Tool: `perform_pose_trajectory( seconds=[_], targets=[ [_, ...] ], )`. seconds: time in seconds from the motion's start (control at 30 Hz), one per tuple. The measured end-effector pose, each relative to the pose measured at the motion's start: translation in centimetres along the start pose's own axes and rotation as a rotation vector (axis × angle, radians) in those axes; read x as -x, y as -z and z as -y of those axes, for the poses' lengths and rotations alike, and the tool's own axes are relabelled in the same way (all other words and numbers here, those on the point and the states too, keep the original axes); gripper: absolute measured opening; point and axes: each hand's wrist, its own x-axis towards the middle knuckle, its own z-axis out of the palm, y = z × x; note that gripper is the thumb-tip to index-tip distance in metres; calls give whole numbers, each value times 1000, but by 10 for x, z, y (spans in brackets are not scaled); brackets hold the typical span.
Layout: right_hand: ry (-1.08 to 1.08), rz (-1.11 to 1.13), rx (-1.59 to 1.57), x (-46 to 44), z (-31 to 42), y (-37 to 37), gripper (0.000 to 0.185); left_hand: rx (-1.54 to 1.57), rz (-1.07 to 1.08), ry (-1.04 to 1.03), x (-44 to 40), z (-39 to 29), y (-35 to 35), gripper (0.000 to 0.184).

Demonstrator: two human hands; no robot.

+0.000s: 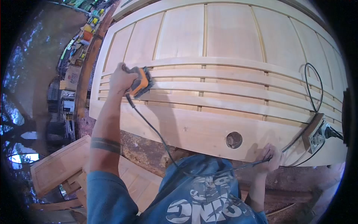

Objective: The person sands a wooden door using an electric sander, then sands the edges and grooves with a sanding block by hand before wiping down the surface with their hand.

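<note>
My left hand is closed around an orange and black power sander, which rests at the left end of the slats on a large pale wooden door. From the sander a black cord runs down toward my body and across the front of my blue shirt. At the door's near edge, my right hand has its fingers closed on that cord. A round hole is cut in the door's near rail, left of my right hand.
A power strip with a plug in it lies on the door at the right, beside a looped cable. Below left is another wooden panel. Boxes and assorted items line the far left beyond a wooden beam.
</note>
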Motion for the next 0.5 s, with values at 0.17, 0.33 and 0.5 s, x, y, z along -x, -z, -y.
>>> perform_pose_trajectory(
  seconds=[0.17, 0.33, 0.5],
  targets=[
    [12, -31, -5, -5, 2, -4, 16, 36, 124, -134, 14, 37, 12, 75],
    [-8, 15, -22, -2, 2, 2, 12, 62, 196, -296, 51, -7, 16, 71],
    [36, -27, 6, -4, 1, 1, 10, 164, 247, -342, 91, -79, 21, 68]
  ],
)
